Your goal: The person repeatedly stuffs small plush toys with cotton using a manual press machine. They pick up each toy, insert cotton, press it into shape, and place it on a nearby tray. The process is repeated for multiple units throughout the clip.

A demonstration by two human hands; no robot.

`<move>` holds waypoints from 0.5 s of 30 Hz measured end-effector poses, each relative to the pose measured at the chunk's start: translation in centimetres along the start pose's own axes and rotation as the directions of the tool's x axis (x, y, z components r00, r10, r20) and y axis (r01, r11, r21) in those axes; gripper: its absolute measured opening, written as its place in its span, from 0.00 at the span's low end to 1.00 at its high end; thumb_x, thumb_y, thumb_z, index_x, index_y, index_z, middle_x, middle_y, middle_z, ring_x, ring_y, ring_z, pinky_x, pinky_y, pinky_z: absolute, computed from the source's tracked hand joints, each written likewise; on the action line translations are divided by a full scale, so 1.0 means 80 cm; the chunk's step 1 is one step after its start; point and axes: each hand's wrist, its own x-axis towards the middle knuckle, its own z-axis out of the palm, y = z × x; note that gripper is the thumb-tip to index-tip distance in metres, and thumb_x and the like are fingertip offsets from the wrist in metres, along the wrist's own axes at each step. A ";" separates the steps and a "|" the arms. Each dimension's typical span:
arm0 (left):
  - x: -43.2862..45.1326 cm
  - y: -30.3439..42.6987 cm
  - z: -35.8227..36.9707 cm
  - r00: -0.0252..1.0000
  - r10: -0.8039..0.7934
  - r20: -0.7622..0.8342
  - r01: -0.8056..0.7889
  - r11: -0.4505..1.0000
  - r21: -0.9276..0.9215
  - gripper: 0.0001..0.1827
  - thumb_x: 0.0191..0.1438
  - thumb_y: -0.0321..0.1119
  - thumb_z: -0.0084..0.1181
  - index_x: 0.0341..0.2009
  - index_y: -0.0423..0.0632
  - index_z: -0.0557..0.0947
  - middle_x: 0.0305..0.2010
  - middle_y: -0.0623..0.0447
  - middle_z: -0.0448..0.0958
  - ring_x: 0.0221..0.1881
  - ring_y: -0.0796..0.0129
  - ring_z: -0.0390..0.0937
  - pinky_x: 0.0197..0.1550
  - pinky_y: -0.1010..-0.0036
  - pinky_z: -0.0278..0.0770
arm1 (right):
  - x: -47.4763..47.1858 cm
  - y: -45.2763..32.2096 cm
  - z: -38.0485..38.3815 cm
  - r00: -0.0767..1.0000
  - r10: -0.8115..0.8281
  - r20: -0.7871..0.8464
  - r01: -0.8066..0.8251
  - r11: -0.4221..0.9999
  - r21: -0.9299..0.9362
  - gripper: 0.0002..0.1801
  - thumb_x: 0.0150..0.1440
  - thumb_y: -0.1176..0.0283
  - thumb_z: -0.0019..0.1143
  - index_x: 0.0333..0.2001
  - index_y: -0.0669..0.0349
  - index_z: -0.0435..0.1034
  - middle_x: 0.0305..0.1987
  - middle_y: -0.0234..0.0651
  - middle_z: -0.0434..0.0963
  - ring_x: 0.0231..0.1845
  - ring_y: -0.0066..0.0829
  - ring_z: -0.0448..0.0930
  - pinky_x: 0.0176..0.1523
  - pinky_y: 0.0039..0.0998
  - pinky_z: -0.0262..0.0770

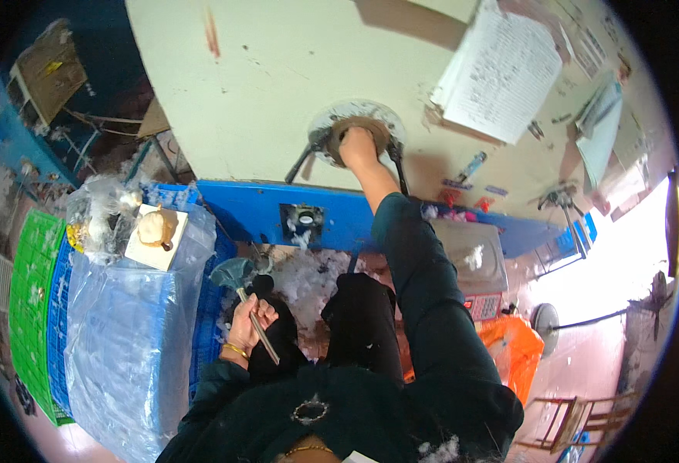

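My left hand (245,327), with a gold bangle at the wrist, holds a thin metal tube (268,344) over my lap. A dark green flared piece (232,272) sits at the tube's far end. My right hand (358,147) is stretched forward to a round brown plate (382,138) on the cream machine panel (264,116). Its fingers are curled at the plate's middle and partly hidden, so their grip is unclear. A whitish ring (325,118) surrounds the plate. One black handle (300,164) projects on the left, another (396,159) on the right.
Plastic film (125,324) covers blue crates on the left, beside a green crate (32,312). A small stuffed object (154,228) rests on a notepad. White fluff (310,283) lies beyond my knees. A scale (472,249) and an orange bag (513,353) are right.
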 end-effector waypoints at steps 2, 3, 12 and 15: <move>0.008 -0.004 -0.007 0.998 0.009 0.057 -0.010 1.000 0.015 0.20 0.63 0.44 0.47 0.20 0.50 0.68 0.21 0.56 0.65 0.29 0.66 0.68 0.40 0.65 0.72 | 0.024 0.024 -0.001 0.996 -0.071 0.057 0.085 0.951 -0.299 0.15 0.53 0.70 0.48 0.34 0.72 0.78 0.44 0.55 0.78 0.46 0.50 0.78 0.52 0.42 0.73; 0.013 -0.005 -0.006 0.997 0.004 0.076 -0.007 1.000 0.029 0.20 0.63 0.44 0.47 0.20 0.50 0.68 0.21 0.56 0.66 0.29 0.65 0.68 0.41 0.65 0.72 | 0.035 0.039 0.000 0.996 -0.085 0.020 0.087 0.934 -0.346 0.15 0.55 0.71 0.46 0.38 0.68 0.78 0.48 0.51 0.78 0.48 0.49 0.78 0.52 0.41 0.73; -0.005 0.007 -0.011 0.998 0.057 0.001 -0.057 0.998 0.012 0.19 0.63 0.43 0.48 0.21 0.51 0.67 0.22 0.55 0.67 0.30 0.62 0.70 0.41 0.62 0.75 | 0.020 -0.060 -0.081 0.877 0.351 0.329 -0.186 0.879 -0.440 0.20 0.60 0.59 0.42 0.53 0.48 0.74 0.59 0.33 0.73 0.57 0.37 0.76 0.51 0.45 0.75; -0.002 0.006 -0.003 0.997 0.051 0.052 -0.052 0.999 0.016 0.19 0.63 0.43 0.48 0.20 0.52 0.65 0.22 0.56 0.64 0.29 0.66 0.67 0.39 0.66 0.71 | 0.033 -0.032 -0.068 0.879 0.352 0.321 -0.198 0.883 -0.426 0.23 0.60 0.54 0.39 0.55 0.47 0.73 0.61 0.34 0.72 0.59 0.37 0.74 0.53 0.46 0.73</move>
